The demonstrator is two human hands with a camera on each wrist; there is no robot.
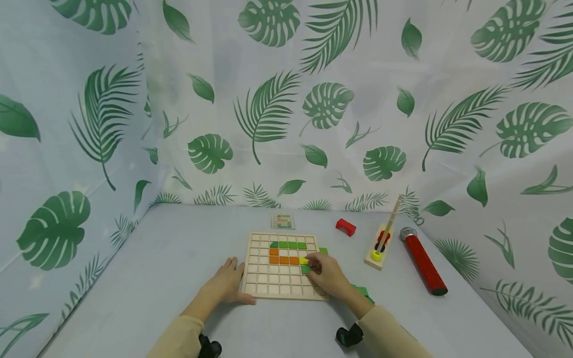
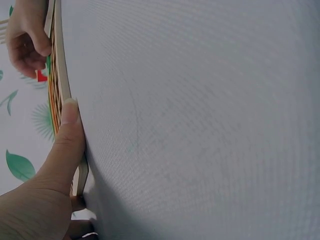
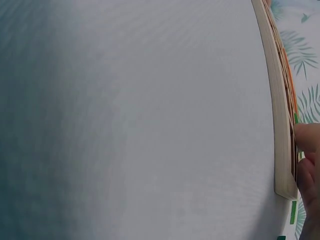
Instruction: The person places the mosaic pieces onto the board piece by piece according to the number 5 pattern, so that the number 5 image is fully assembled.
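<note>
A wooden grid board (image 1: 268, 286) lies on the table, partly filled with green, orange and yellow tiles. My left hand (image 1: 226, 283) rests at its near left corner. The fingers lie along the left edge, and the straight thumb touches the front edge, as the left wrist view shows. Over the board's right side, my right hand (image 1: 329, 273) has curled fingers and pinches a small yellow tile (image 1: 304, 261) at the end of an orange row (image 1: 284, 260). A green tile (image 1: 306, 269) sits just below it. The fingers partly hide these cells.
Behind the board lies a pattern card (image 1: 283, 221). To the right are a red arch block (image 1: 345, 227), a wooden peg stand with coloured beads (image 1: 379, 247) and a red cylinder (image 1: 424, 263). Loose green tiles (image 1: 363, 292) lie by the right forearm. A leaf-print cloth hangs behind.
</note>
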